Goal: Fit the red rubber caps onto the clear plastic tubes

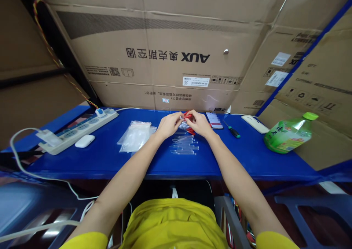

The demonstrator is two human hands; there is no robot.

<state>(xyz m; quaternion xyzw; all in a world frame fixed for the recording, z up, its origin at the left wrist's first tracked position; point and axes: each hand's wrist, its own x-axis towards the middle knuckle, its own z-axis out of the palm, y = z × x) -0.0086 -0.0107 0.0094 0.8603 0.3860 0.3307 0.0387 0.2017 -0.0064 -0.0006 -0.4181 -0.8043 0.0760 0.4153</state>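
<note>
My left hand (170, 125) and my right hand (200, 123) meet over the middle of the blue table, fingertips pinched close together. Between them is a small red piece (188, 116), gripped by my right fingers. What looks like the end of a thin clear tube (182, 118) sits in my left fingertips, partly hidden. More red pieces (190, 131) lie just beneath my right hand. Nearer to me, several thin clear tubes (183, 147) with wider right ends are spread in a loose row. Clear plastic bags (135, 137) lie left of my left hand.
A power strip (82, 129) and a white rounded case (85, 141) are at left. On the right are a phone (214, 121), a screwdriver (234, 132), a white flat device (255, 124) and a green-labelled bottle (288, 134). Cardboard (165, 29) walls the back.
</note>
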